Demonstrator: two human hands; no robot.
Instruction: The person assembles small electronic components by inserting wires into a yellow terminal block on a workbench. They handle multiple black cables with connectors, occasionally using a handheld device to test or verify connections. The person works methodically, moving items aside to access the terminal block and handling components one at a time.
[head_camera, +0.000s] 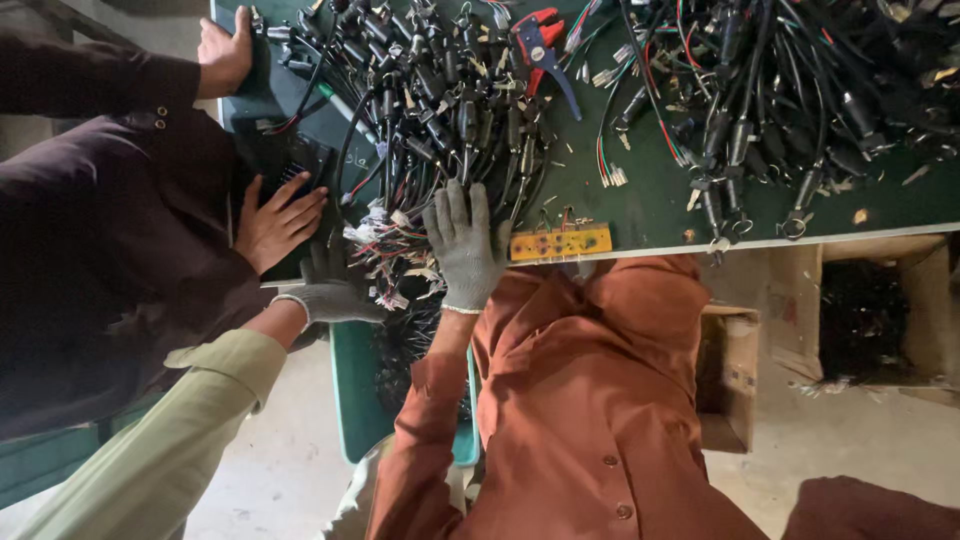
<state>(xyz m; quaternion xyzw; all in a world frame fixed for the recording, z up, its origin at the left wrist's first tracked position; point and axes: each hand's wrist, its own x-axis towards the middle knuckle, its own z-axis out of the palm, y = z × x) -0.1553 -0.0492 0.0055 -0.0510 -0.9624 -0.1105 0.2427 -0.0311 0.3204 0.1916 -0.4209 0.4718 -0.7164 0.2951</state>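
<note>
Head view: the left hand (332, 297), in a grey glove on an olive sleeve, rests at the edge of the green surface (655, 205). Its fingers are curled against a bundle of thin wires (388, 258) with white plugs. Whether they grip it cannot be told. The right hand is out of frame.

Just beside the bundle, a co-worker in an orange shirt lays a gloved hand (465, 245) flat on the same wires, fingers spread. A yellow circuit board (560, 242) lies just right of that hand at the surface's edge.

Above, a heap of black cables (450, 100) covers the surface, with a red wire stripper (541, 42) on top. A second heap (800, 90) lies to the right. At left, a person in dark clothes rests one bare hand (280, 220) on a dark device (285, 160) and another (225, 52) on the surface's corner.
</note>
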